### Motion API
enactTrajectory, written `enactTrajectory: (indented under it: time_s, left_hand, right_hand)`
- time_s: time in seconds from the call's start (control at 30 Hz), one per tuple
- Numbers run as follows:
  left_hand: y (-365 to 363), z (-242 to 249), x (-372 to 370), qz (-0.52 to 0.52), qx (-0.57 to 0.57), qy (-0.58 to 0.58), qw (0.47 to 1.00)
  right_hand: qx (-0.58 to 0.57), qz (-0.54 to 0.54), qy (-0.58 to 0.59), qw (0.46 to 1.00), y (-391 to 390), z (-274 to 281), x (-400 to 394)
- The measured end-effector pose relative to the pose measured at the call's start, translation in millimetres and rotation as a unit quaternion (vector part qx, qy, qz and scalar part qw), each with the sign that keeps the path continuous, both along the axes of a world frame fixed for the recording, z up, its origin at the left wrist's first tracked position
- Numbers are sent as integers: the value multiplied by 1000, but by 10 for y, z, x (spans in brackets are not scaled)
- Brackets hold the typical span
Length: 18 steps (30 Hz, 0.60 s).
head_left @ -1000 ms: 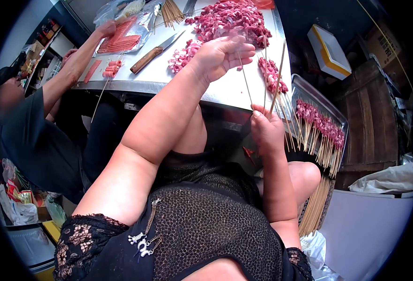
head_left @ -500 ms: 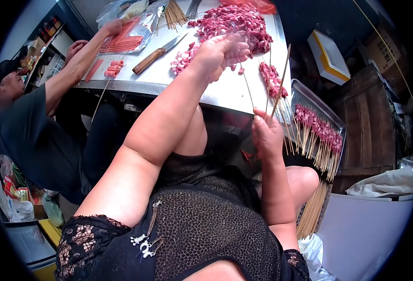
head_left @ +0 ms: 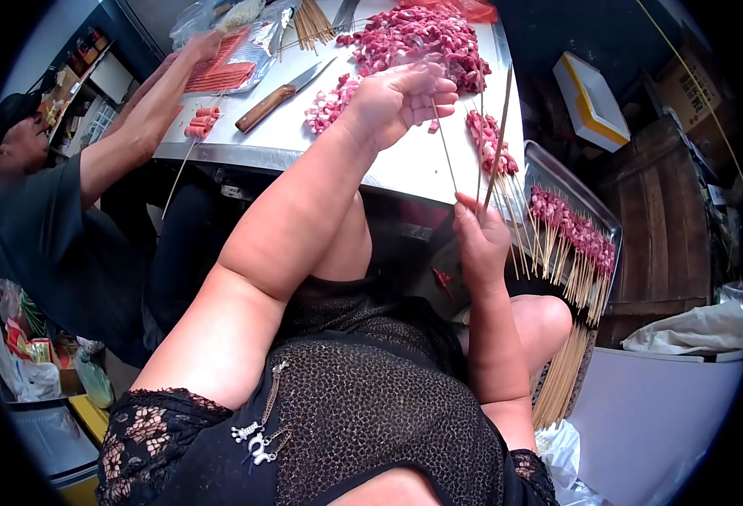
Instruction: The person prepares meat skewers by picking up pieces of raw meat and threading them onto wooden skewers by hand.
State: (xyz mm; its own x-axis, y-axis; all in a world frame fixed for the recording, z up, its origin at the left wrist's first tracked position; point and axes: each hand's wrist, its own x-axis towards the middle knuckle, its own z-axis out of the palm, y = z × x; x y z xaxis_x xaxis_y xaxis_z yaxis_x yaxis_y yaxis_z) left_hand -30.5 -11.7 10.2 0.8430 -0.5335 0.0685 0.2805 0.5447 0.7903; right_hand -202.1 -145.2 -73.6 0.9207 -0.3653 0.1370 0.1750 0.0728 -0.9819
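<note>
My right hand [head_left: 482, 240] is closed around the lower ends of bamboo skewers [head_left: 447, 152], which fan upward. One thin skewer slants up to my left hand [head_left: 405, 97], whose fingers are curled near its tip. Whatever those fingers pinch is hidden. Just below them shows a small meat piece [head_left: 433, 127]. Beyond my left hand lies a big heap of diced raw meat [head_left: 422, 38], with a paler heap [head_left: 329, 110] beside it. Threaded meat skewers [head_left: 491, 143] rest at the table's right edge, near my right hand.
A metal tray [head_left: 614, 221] of finished meat skewers stands at right, with bare bamboo sticks [head_left: 563, 379] below. On the white table [head_left: 380, 173] lies a wooden-handled knife [head_left: 270, 108]. At left, a co-worker [head_left: 76, 211] handles pink meat strips [head_left: 224, 74]. A white-yellow box [head_left: 592, 101] stands at right.
My left hand has shifted slightly right and its fingers look sharper. The skewers in my right hand have tilted a little left. The co-worker's arms have moved closer to the pink strips.
</note>
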Motion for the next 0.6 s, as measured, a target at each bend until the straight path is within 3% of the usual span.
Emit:
enactTrajectory:
  time_s: [0.3, 0.43, 0.6]
  left_hand:
    - [21, -4, 1, -39, -9, -19, 999]
    - [-2, -11, -18, -15, -8, -22, 1000]
    - [8, -8, 36, 60, -32, -28, 997]
  right_hand:
    - [231, 116, 99, 961, -49, 166, 16]
    - [236, 127, 86, 960, -26, 174, 41]
    - [158, 104, 61, 980, 44, 105, 105]
